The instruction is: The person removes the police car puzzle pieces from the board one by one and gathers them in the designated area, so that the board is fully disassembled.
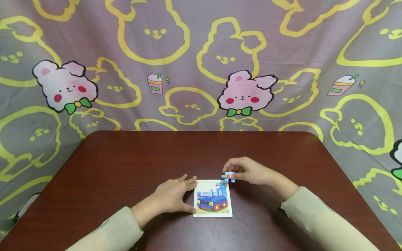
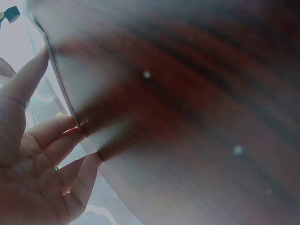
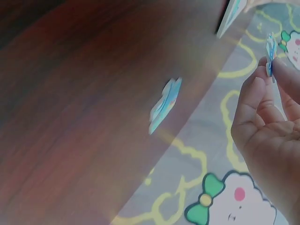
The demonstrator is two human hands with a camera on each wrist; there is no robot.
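A small puzzle tray [image 1: 213, 215] with a pale frame lies on the table. Inside it a picture of a blue car [image 1: 207, 201] with red wheels is partly assembled, and pale bare base shows along the upper left. My left hand [image 1: 171, 195] rests at the tray's left edge, thumb by the near corner and spread fingers by the far one. Between thumb and fingertips my right hand [image 1: 251, 171] pinches a blue puzzle piece [image 1: 230, 176] with red and yellow on it, held over the tray's far right corner. Another puzzle piece [image 3: 165, 107] lies on the table in the right wrist view.
The dark red-brown table [image 1: 141, 153] has rounded far corners. Behind it and along both sides hangs a grey curtain [image 1: 194, 76] printed with yellow outlines and pink rabbits. Pale sleeves [image 1: 317, 212] cover both forearms.
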